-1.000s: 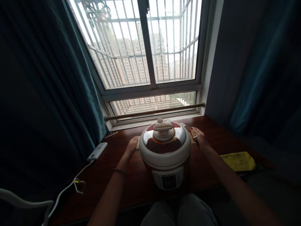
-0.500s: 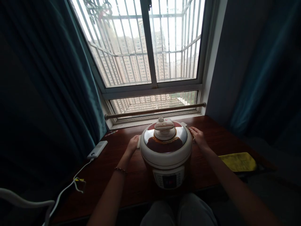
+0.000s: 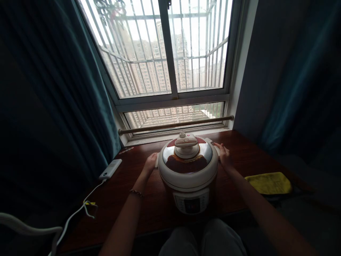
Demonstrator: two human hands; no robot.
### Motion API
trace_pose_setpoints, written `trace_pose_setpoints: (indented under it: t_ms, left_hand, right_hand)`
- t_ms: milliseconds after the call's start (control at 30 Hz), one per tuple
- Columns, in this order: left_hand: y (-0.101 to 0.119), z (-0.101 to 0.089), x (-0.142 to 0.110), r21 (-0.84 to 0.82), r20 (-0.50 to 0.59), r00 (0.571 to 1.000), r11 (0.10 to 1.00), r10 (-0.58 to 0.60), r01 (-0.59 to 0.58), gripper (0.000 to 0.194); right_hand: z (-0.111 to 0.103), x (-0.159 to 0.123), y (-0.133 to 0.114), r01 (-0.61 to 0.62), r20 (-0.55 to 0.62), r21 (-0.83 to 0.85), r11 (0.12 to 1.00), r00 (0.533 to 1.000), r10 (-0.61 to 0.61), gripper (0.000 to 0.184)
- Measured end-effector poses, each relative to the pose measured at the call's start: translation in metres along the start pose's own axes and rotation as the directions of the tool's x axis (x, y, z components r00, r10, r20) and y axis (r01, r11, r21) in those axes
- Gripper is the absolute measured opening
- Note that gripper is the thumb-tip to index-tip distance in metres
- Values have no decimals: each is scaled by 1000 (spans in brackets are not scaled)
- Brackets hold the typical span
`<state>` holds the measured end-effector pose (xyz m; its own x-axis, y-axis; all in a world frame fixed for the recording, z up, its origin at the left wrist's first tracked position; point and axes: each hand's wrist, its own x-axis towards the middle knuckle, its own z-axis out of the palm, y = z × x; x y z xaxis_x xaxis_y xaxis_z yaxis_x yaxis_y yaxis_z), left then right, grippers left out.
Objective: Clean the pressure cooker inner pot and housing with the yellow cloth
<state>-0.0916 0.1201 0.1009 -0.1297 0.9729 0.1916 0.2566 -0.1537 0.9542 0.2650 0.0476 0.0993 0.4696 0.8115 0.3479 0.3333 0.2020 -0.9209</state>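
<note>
A white electric pressure cooker (image 3: 188, 180) stands upright on the dark wooden table, its shiny round lid (image 3: 170, 160) closed. Brown stains ring the base of the lid's knob (image 3: 186, 143). At the cooker's left side, my left hand (image 3: 151, 163) is closed around the side handle (image 3: 157, 160). My right hand (image 3: 225, 156) holds the handle (image 3: 217, 150) on the opposite side, the index finger stretched along it toward the back. Its thumb side is partly hidden. The control panel (image 3: 191, 205) faces me.
A white power bank (image 3: 110, 170) with a white cable (image 3: 76, 212) lies on the left. To the right is a yellow pouch (image 3: 269, 183). Behind the table (image 3: 149, 209) are a window rail (image 3: 176, 126) and a barred window; blue curtains (image 3: 87, 89) hang beside it.
My right hand has shifted its grip at the right handle, its fingers moving slightly and the hand turning more upright. My left hand and the cooker stay in place.
</note>
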Motion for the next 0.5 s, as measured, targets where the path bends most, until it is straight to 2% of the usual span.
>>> trace_pose_setpoints:
  t_ms: [133,233,300,500]
  left_hand:
    - [-2,0,0,-38,18,1000,999,-12,13,42]
    - [0,0,-2,-59,30,999,998,-19,21,41]
    - [3,0,-3,-71,39,999,997,-24,27,41]
    - [11,0,-9,-88,37,999,995,-36,39,37]
  right_hand:
    - [-6,-1,-8,211,49,-142,967,977,-206,56]
    - [-10,0,-11,314,128,-172,934,947,-294,51]
    - [-10,1,-11,324,133,-162,932,943,-304,48]
    - [-7,0,-7,271,45,-103,957,962,-268,43]
